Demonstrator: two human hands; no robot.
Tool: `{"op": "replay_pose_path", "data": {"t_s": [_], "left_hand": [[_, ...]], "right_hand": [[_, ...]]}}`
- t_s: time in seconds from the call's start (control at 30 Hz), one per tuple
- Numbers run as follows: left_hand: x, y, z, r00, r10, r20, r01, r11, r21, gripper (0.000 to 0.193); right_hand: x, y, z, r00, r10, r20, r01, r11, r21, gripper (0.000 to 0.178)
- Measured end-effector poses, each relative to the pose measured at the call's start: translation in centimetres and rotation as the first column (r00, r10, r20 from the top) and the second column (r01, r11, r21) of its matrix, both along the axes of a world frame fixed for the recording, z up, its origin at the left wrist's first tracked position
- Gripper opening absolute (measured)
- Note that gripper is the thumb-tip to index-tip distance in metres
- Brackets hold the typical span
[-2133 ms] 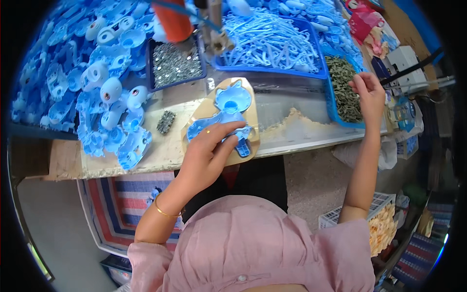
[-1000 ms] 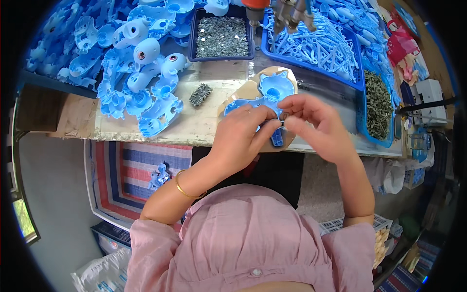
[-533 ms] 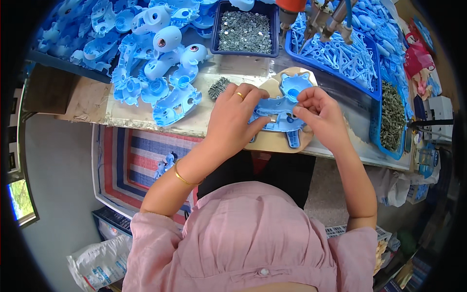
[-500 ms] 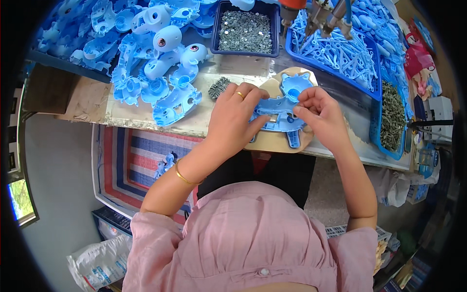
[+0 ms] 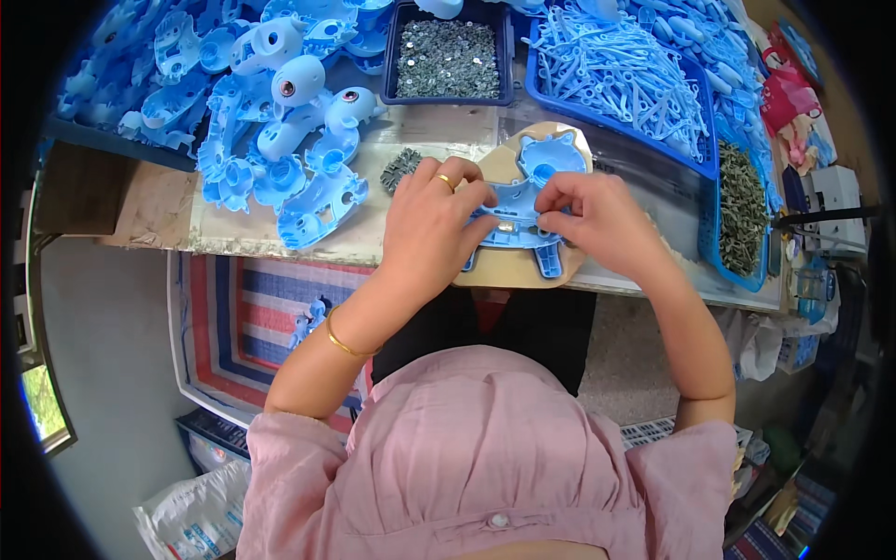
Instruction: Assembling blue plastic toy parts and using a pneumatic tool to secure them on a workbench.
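Note:
A light-blue plastic toy shell half, shaped like an animal with legs, lies hollow side up in a tan shaped board on the bench. My left hand, wearing a ring, is closed on the shell's left part, thumb and forefinger over its edge. My right hand is pinched over the shell's middle; whatever is between its fingertips is too small to make out. A small shiny metal piece sits in the shell between my hands. The shell's left end is hidden under my left hand.
Left of the board are a little heap of grey screws and piled blue toy shells. Behind stand a dark tray of small metal discs and a blue basket of thin blue parts. Long screws fill a basket at right.
The raised curved blue part between my hands now lies down in the shell. My right fingertips have moved inward to the shell's middle. The hanging tool at the top has left view.

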State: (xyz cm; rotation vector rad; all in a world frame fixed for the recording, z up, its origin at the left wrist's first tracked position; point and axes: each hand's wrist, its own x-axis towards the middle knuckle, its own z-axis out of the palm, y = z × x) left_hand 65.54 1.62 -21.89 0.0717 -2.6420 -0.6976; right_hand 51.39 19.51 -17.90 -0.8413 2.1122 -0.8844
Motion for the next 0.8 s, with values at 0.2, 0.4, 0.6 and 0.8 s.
{"op": "replay_pose_path", "data": {"t_s": [0.2, 0.4, 0.6, 0.8], "left_hand": [[0.0, 0.5, 0.5, 0.999, 0.032, 0.002, -0.032, 0.995, -0.091, 0.007], [-0.3, 0.4, 0.2, 0.999, 0.031, 0.009, -0.03, 0.994, -0.104, 0.007], [-0.8, -1.9, 1.9, 0.996, 0.072, -0.056, -0.074, 0.997, -0.037, 0.013], [-6.3, -8.2, 2.0, 0.962, 0.238, -0.131, -0.267, 0.917, -0.298, 0.017]], "right_hand": [[-0.4, -0.2, 0.2, 0.877, 0.132, -0.463, -0.131, 0.991, 0.034, 0.013], [1.1, -2.7, 1.7, 0.751, -0.07, -0.657, -0.205, 0.921, -0.332, 0.035], [3.8, -9.3, 9.6, 0.286, -0.55, -0.785, -0.151, 0.783, -0.603, 0.056], [1.6, -12.8, 9.6, 0.399, -0.734, -0.55, -0.165, 0.532, -0.831, 0.081]]}}
